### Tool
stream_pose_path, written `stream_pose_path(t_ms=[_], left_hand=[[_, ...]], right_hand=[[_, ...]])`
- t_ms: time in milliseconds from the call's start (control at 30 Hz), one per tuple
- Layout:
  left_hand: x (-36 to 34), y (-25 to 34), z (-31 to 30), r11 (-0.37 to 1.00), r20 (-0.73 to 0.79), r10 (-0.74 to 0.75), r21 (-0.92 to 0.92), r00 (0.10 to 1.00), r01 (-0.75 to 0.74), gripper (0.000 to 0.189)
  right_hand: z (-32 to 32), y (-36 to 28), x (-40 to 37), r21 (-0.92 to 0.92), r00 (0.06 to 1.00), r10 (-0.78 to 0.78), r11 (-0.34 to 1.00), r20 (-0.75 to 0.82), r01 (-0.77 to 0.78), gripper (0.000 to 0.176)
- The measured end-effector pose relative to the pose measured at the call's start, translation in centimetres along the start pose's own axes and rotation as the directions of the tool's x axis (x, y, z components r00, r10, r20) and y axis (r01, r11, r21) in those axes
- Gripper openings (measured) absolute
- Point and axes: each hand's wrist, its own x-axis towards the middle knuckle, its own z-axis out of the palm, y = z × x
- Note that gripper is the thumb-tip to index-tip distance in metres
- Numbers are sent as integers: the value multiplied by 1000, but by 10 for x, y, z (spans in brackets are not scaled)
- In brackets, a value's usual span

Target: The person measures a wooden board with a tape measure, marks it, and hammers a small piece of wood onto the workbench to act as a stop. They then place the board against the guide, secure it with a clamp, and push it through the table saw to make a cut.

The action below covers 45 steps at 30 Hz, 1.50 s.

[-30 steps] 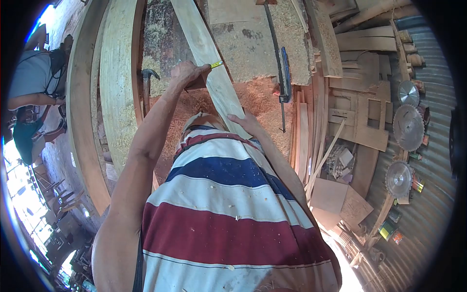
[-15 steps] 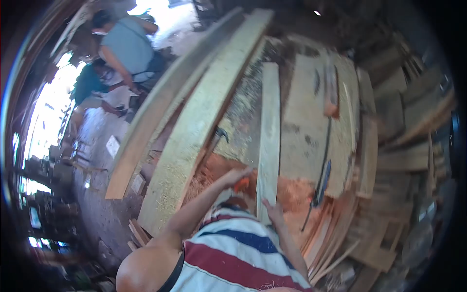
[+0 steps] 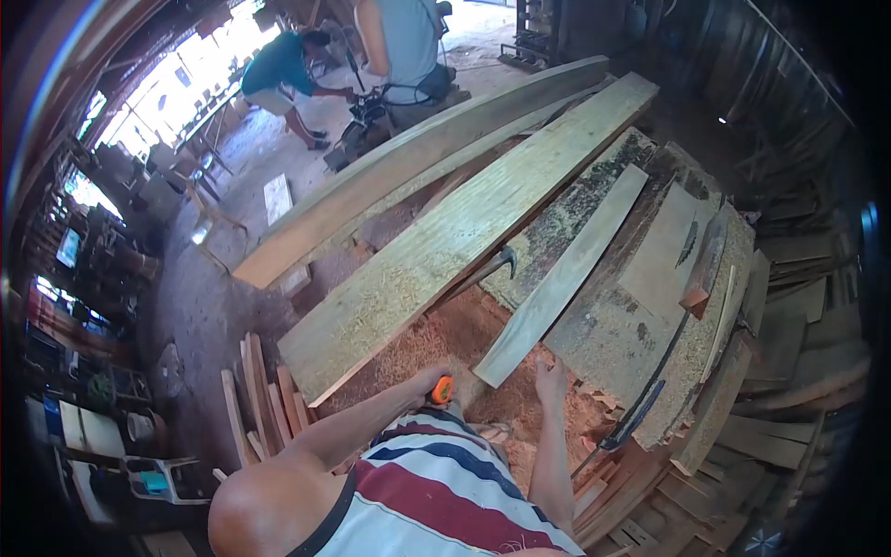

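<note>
My left hand (image 3: pixel 430 381) is closed around an orange tape measure (image 3: pixel 443 390), held low in front of my striped shirt. My right hand (image 3: pixel 549 379) has its fingers stretched out, close beside the near end of a narrow pale plank (image 3: pixel 566 274). That plank lies at a slant over the sawdust-strewn work surface. Reddish sawdust (image 3: pixel 473 320) covers the area between my hands and the boards. Beyond my left hand, a claw hammer (image 3: pixel 509 264) rests against the edge of a wide board (image 3: pixel 445 237) scattered with shavings.
A thick curved beam (image 3: pixel 418 153) lies past the wide board. To the right are a wooden block (image 3: pixel 707 265), a long dark tool with a blue part (image 3: pixel 640 415) and stacked lumber (image 3: pixel 789 325). Wood strips (image 3: pixel 264 399) stand at left. Two people (image 3: pixel 288 70) (image 3: pixel 399 46) work at the back.
My view has swung left, so the boards appear turned clockwise. My right hand has come off the narrow plank's near end to beside it. My left hand has drawn back toward my body with the tape measure.
</note>
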Motion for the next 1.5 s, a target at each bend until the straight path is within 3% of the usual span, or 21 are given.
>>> stream_pose_path(t_ms=[67, 133, 167, 200, 267, 300, 333, 433, 500, 533, 600, 633, 667, 733, 833, 900, 967, 1133, 1300, 1433, 1500], left_hand=[[13, 2, 13, 996, 191, 91, -12, 977, -91, 42], [-16, 17, 47, 970, 332, 138, 147, 933, -196, 52], [-42, 16, 77, 984, 340, 135, 67, 931, -167, 53], [-55, 19, 105, 990, 348, 138, -11, 927, -143, 55], [2, -12, 127, 957, 530, 171, 110, 830, -268, 60], [-36, 5, 132, 912, 619, 41, 298, 784, -282, 68], [-79, 26, 138, 824, 676, -107, 471, 729, -315, 81], [-39, -4, 150, 349, 553, -325, 824, 767, -446, 76], [6, -48, 161, 41, 686, -393, 678, 613, -733, 65], [23, -78, 163, -100, 723, -452, 540, 522, -836, 60], [42, -129, 162, -343, 529, -650, 436, 545, -832, 54], [50, -158, 161, -439, 412, -720, 352, 558, -827, 51], [72, -184, 159, -332, 500, -755, 267, 424, -905, 51], [58, -181, 172, -184, 585, -777, 142, 233, -973, 49], [-2, -167, 196, 43, 665, -744, -54, -68, -998, 47], [-43, -158, 214, 146, 606, -790, 51, -86, -988, 43], [-74, -151, 227, 133, 397, -917, 392, 37, -910, 37], [-25, -157, 208, -320, 434, -844, 63, 314, -945, 55], [-26, -129, 203, -562, 485, -721, 8, 495, -827, 66], [-26, -140, 203, -531, 514, -679, 151, 525, -834, 72], [-15, -140, 203, -363, 456, -757, 303, 468, -881, 66]], right_hand=[[-20, -15, -27, 16, 986, -24, 1000, 165, 22, 66], [-28, -61, -82, 409, 931, 67, 886, 358, -221, 67], [-21, -78, -103, 563, 888, 74, 749, 455, -351, 68], [0, -64, -115, 699, 921, 7, 649, 390, -301, 62], [23, -16, -112, 584, 995, 58, 806, 78, -93, 52], [23, 7, -120, 491, 995, 62, 871, -78, -16, 46], [2, 9, -143, 606, 995, 100, 793, -29, -62, 39], [-33, 57, -199, 763, 948, 297, 586, 112, -274, 26], [-47, 91, -243, 650, 831, 451, 532, 326, -543, 38], [-49, 90, -268, 688, 827, 466, 488, 316, -538, 43], [-44, 83, -306, 761, 821, 489, 400, 295, -511, 52], [-40, 87, -321, 752, 828, 474, 417, 300, -511, 55], [-36, 90, -332, 745, 838, 453, 436, 304, -506, 58], [-20, 112, -352, 735, 850, 437, 464, 295, -494, 60], [51, 222, -384, 833, 825, 554, 401, 112, -382, 58], [70, 199, -382, 733, 788, 605, 487, 110, -475, 58], [75, 174, -374, 661, 768, 627, 523, 130, -538, 59], [81, 146, -363, 600, 764, 629, 559, 142, -572, 59], [87, 133, -357, 573, 762, 627, 570, 159, -589, 59], [89, 127, -354, 561, 757, 634, 575, 155, -596, 60], [87, 124, -356, 556, 751, 644, 576, 143, -600, 60]])
